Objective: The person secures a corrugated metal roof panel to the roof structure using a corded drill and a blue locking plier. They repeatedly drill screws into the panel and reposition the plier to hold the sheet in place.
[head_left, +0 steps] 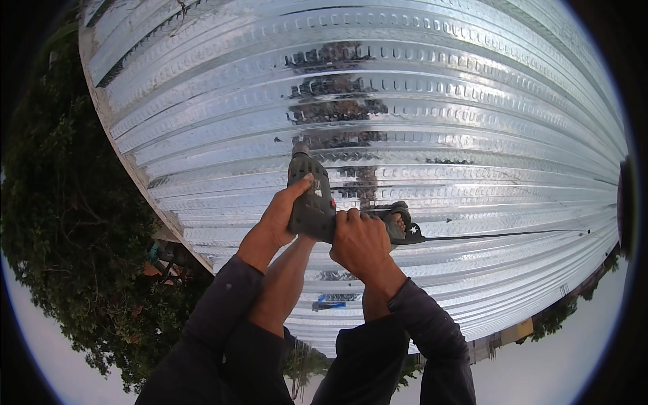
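A dark power drill [311,202] points away from me over the ribbed silvery metal decking [459,135]. My left hand [273,219] is closed round the drill's body from the left, with the thumb lying on top of the housing. On the right, my right hand [361,241] wraps the drill's handle with bent fingers; the trigger is hidden. The chuck [301,147] is at the drill's far end. Whether a bit touches the metal cannot be made out.
A black cord [499,235] runs rightward across the ribs. My sandalled foot [403,226] rests beside my right hand. A small blue object [329,304] lies on the decking between my legs. Along the left runs the decking's edge [125,148], with trees [67,223] beyond.
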A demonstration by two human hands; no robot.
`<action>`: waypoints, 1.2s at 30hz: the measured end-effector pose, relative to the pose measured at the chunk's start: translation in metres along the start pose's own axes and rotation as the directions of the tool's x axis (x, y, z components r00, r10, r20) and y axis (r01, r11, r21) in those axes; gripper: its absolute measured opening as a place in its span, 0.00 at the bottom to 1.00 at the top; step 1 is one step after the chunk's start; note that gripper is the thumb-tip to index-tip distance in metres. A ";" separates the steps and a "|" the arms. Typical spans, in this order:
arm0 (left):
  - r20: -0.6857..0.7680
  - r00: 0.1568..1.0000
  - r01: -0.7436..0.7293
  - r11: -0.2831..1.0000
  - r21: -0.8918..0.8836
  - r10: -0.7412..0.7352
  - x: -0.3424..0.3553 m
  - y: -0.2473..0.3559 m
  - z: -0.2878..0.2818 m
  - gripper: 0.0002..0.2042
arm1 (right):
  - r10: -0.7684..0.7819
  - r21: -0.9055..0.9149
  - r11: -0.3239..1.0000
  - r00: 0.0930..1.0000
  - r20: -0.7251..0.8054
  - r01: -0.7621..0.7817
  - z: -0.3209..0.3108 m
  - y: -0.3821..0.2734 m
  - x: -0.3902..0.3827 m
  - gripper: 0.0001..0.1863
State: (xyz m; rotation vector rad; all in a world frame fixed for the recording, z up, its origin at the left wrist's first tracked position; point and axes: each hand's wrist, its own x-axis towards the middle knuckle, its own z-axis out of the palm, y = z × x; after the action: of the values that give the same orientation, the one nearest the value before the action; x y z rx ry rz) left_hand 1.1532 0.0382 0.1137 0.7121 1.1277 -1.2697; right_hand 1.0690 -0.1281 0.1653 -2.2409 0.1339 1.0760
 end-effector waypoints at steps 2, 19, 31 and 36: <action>-0.013 1.000 0.015 1.000 0.007 -0.014 -0.001 0.003 0.003 0.20 | 0.008 0.004 1.000 1.000 0.004 -0.008 -0.002 0.000 0.001 0.08; -0.033 0.999 -0.013 1.000 0.024 0.014 0.009 -0.003 -0.009 0.21 | 0.039 0.056 0.998 0.991 -0.131 -0.032 -0.001 0.002 -0.001 0.25; -0.041 0.999 -0.014 0.999 0.030 0.015 0.007 -0.003 -0.003 0.19 | 0.065 0.072 0.996 0.993 -0.096 -0.059 0.016 0.000 -0.003 0.12; -0.025 1.000 -0.009 1.000 0.009 0.009 0.006 0.001 -0.002 0.19 | 0.062 0.065 0.996 0.996 -0.069 -0.057 0.010 -0.002 0.002 0.11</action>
State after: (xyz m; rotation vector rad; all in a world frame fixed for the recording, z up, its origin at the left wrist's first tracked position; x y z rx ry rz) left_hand 1.1536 0.0379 0.1070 0.7403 1.1383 -1.2618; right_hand 1.0647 -0.1203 0.1602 -2.2314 0.2626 1.0096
